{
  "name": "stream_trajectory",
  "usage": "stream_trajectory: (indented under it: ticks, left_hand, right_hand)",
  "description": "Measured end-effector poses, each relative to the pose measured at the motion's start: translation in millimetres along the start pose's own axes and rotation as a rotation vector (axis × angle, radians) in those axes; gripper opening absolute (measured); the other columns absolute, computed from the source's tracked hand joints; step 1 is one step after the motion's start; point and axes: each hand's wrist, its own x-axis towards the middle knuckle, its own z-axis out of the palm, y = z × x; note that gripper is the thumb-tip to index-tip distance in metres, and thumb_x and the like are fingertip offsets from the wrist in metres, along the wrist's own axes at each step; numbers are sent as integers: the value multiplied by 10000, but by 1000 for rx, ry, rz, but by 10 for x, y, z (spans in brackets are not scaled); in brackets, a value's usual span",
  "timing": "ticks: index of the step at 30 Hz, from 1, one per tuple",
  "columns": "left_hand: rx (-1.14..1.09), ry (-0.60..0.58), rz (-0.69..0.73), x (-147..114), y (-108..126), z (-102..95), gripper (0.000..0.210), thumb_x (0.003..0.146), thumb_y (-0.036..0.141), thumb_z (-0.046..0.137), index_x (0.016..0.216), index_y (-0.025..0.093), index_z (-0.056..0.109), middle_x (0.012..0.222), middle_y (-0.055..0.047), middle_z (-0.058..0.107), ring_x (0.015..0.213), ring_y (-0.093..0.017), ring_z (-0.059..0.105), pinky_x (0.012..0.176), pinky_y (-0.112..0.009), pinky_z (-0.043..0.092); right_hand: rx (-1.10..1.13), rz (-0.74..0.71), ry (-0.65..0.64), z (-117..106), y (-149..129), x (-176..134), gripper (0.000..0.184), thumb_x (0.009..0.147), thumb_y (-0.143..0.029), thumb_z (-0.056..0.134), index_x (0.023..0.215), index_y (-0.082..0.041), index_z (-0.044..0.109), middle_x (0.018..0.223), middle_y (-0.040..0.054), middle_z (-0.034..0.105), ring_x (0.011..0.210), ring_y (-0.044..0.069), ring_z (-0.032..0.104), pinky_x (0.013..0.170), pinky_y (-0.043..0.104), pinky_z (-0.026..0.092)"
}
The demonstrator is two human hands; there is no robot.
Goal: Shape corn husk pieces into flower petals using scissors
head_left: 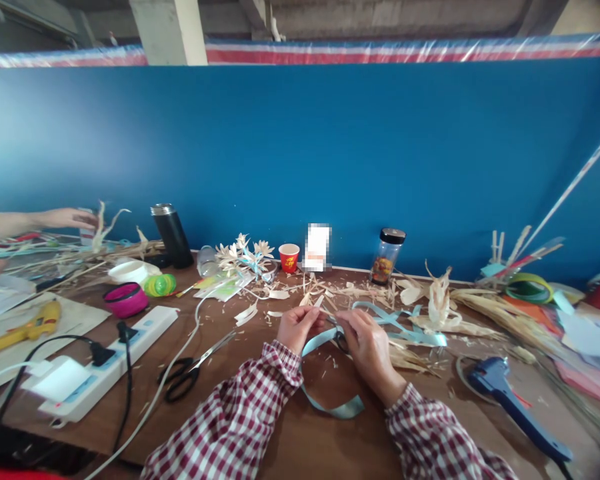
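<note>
My left hand [300,328] and my right hand [367,341] are close together above the middle of the table, both closed in a pinch. A light-blue ribbon [317,341] runs to the fingers of my right hand, loops down between my wrists, and its loose end curls on the tabletop. Between my left fingertips I cannot make out the small thing held; a pale tip shows above them. A dark ring-like part shows beneath my right fingers, mostly hidden. More blue ribbon [397,319] lies behind my right hand, among scraps of dried corn husk [353,293].
Black-handled scissors [183,379] and a white power strip [145,337] lie left. A blue glue gun [513,397] lies right. At the back stand a husk flower bunch [245,257], red paper cup [289,259], glass jar [386,259] and black flask [173,237]. Another person's hand [67,219] is far left.
</note>
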Motion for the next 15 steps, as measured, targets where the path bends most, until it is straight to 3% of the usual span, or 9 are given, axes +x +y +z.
stream_trajectory:
  ticks: [11,15]
  left_hand:
    - [43,-34,71,-35,-40,21,266,642,388,738,655,130,676,587,-34,659,519,-118,594,536,-233,527]
    - [-15,-20,64,-36,-26,27,282,612,366,771,738,124,699,656,-42,695,546,-109,613,546,-211,530]
  right_hand:
    - [53,-11,-27,-14,17,24,249,926,-206,410,1000,-211,648,923,69,657,876,209,591,785,331,467]
    - [13,-20,8,-29,20,35,232,926,-232,422,973,-202,647,913,67,661,860,202,592,785,328,464]
